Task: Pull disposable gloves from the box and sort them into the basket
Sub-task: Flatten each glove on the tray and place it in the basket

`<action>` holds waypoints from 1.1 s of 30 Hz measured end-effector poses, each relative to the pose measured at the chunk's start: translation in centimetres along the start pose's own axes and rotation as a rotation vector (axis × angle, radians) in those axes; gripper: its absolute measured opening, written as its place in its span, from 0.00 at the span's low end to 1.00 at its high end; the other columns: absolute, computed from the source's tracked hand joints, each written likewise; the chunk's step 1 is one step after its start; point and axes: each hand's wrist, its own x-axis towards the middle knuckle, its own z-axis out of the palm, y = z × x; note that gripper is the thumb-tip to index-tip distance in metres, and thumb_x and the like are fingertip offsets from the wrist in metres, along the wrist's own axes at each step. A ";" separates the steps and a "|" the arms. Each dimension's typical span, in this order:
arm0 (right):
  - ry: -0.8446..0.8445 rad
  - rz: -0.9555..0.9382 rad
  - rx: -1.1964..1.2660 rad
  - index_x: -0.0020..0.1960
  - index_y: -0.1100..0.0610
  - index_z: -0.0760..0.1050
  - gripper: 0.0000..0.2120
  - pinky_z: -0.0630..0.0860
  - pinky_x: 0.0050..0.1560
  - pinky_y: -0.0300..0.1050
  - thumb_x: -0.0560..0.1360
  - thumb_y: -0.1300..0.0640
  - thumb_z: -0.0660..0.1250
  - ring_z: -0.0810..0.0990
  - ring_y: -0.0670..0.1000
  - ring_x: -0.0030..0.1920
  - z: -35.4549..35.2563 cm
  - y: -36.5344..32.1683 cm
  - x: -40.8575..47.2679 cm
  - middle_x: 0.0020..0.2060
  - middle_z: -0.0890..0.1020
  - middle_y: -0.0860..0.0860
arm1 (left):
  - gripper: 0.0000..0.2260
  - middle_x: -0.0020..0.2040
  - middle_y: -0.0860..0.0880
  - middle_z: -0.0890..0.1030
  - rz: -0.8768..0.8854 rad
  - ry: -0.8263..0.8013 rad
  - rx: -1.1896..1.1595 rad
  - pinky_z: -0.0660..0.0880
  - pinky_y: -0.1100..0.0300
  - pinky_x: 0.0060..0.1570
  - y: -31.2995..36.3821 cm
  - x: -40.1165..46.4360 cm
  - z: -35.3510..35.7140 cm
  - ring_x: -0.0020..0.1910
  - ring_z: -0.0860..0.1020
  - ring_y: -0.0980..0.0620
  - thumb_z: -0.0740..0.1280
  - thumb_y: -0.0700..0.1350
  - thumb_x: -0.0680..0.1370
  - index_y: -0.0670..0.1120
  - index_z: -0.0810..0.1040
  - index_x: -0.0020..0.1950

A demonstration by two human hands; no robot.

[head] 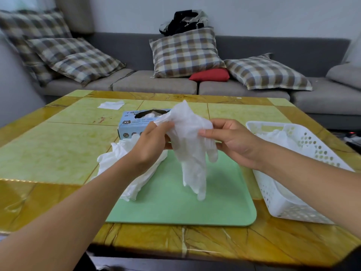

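Both hands hold one thin, translucent white glove (192, 151) above the middle of the desk (48, 149), a glossy slab tiled in yellow-green with amber veined borders. The left hand (150, 145) pinches the crumpled cuff end; the right hand (232, 139) pinches its other edge between thumb and fingers, and the glove's limp fingers hang down over a smooth mint-green mat (175, 208) with rounded corners. A heap of crinkled white gloves (125, 163) lies on the mat's left edge, partly behind the left wrist. The pale blue cardboard box (134, 124), marked XL, sits just beyond the mat. By the desk's right edge stands a white perforated plastic basket (289, 204) with gloves inside.
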 end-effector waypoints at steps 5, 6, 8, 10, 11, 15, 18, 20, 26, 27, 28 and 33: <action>-0.142 -0.031 0.080 0.47 0.59 0.83 0.07 0.76 0.43 0.45 0.71 0.57 0.72 0.81 0.53 0.42 0.8 -1.3 -0.3 0.42 0.84 0.55 | 0.09 0.40 0.48 0.84 -0.076 0.086 -0.229 0.81 0.56 0.41 0.8 0.5 -0.2 0.39 0.82 0.50 0.62 0.42 0.83 0.45 0.82 0.48; -0.248 0.027 0.088 0.49 0.61 0.83 0.09 0.79 0.45 0.46 0.74 0.56 0.68 0.83 0.54 0.44 1.0 -1.6 -0.7 0.45 0.85 0.57 | 0.07 0.38 0.47 0.82 -0.126 0.076 -0.284 0.79 0.56 0.37 1.0 0.6 -0.3 0.37 0.80 0.49 0.64 0.42 0.81 0.45 0.80 0.46; -0.346 0.139 0.108 0.51 0.64 0.82 0.14 0.82 0.46 0.48 0.79 0.57 0.62 0.84 0.57 0.45 1.4 -1.7 -1.0 0.49 0.85 0.61 | 0.07 0.34 0.46 0.73 -0.221 0.015 -0.322 0.70 0.57 0.32 1.0 0.6 -0.6 0.33 0.72 0.49 0.66 0.45 0.78 0.46 0.76 0.40; -0.217 0.156 0.020 0.56 0.63 0.81 0.09 0.82 0.40 0.46 0.80 0.62 0.64 0.84 0.55 0.40 1.6 -1.3 -0.8 0.50 0.85 0.61 | 0.10 0.33 0.46 0.70 -0.271 -0.110 -0.383 0.66 0.57 0.32 1.3 0.1 -0.6 0.32 0.69 0.50 0.65 0.46 0.79 0.46 0.75 0.38; -0.133 0.130 -0.043 0.60 0.60 0.79 0.12 0.82 0.40 0.45 0.77 0.63 0.69 0.84 0.54 0.40 1.6 -0.9 -0.5 0.51 0.85 0.59 | 0.10 0.33 0.46 0.72 -0.276 -0.194 -0.408 0.66 0.57 0.33 1.5 -0.2 -0.4 0.32 0.70 0.50 0.65 0.46 0.79 0.45 0.78 0.39; -0.112 -0.049 -0.089 0.70 0.50 0.74 0.29 0.80 0.60 0.49 0.71 0.64 0.74 0.81 0.51 0.61 2.1 -0.1 0.0 0.64 0.80 0.50 | 0.14 0.38 0.45 0.76 -0.319 -0.396 -0.288 0.68 0.54 0.39 0.8 -0.7 0.3 0.35 0.72 0.50 0.68 0.47 0.72 0.41 0.80 0.53; -0.089 -0.139 -0.069 0.59 0.56 0.81 0.18 0.79 0.49 0.41 0.69 0.60 0.74 0.82 0.49 0.52 2.9 -0.9 -0.2 0.54 0.84 0.52 | 0.11 0.39 0.46 0.76 -0.381 -0.523 -0.304 0.73 0.57 0.40 -0.1 -1.0 1.2 0.35 0.74 0.51 0.70 0.40 0.72 0.40 0.75 0.53; -0.016 -0.145 -0.073 0.49 0.60 0.82 0.09 0.76 0.39 0.42 0.70 0.59 0.74 0.80 0.49 0.41 3.3 -1.5 -0.6 0.43 0.84 0.52 | 0.10 0.41 0.46 0.79 -0.398 -0.539 -0.283 0.76 0.58 0.42 -0.3 -1.2 2.1 0.37 0.77 0.51 0.67 0.44 0.73 0.42 0.77 0.51; 0.252 -0.173 -0.386 0.43 0.60 0.84 0.05 0.74 0.42 0.46 0.72 0.59 0.77 0.78 0.48 0.38 2.2 -2.2 -0.6 0.37 0.83 0.57 | 0.27 0.56 0.46 0.84 -0.228 -0.257 -0.205 0.76 0.54 0.47 0.6 -0.4 1.9 0.48 0.82 0.49 0.56 0.61 0.80 0.43 0.81 0.63; 0.227 -0.146 -0.432 0.44 0.61 0.84 0.05 0.74 0.43 0.47 0.72 0.59 0.77 0.78 0.49 0.39 2.1 -2.3 -0.7 0.40 0.84 0.60 | 0.26 0.56 0.48 0.85 -0.176 -0.325 -0.160 0.78 0.53 0.49 1.1 -0.7 1.6 0.50 0.83 0.49 0.59 0.63 0.78 0.45 0.81 0.64; 0.195 -0.129 -0.439 0.46 0.61 0.84 0.06 0.75 0.44 0.48 0.71 0.60 0.78 0.79 0.50 0.40 2.1 -2.3 -0.8 0.43 0.84 0.62 | 0.23 0.56 0.48 0.85 -0.106 -0.378 -0.073 0.80 0.52 0.50 1.2 -1.0 1.6 0.52 0.84 0.48 0.64 0.61 0.77 0.47 0.81 0.64; 0.139 0.021 -0.076 0.60 0.59 0.79 0.24 0.78 0.43 0.46 0.66 0.62 0.79 0.82 0.52 0.42 1.6 -3.9 -1.2 0.46 0.84 0.61 | 0.10 0.54 0.42 0.86 -0.032 -0.244 -0.054 0.80 0.49 0.55 1.2 -1.3 1.8 0.52 0.85 0.44 0.66 0.37 0.82 0.43 0.81 0.61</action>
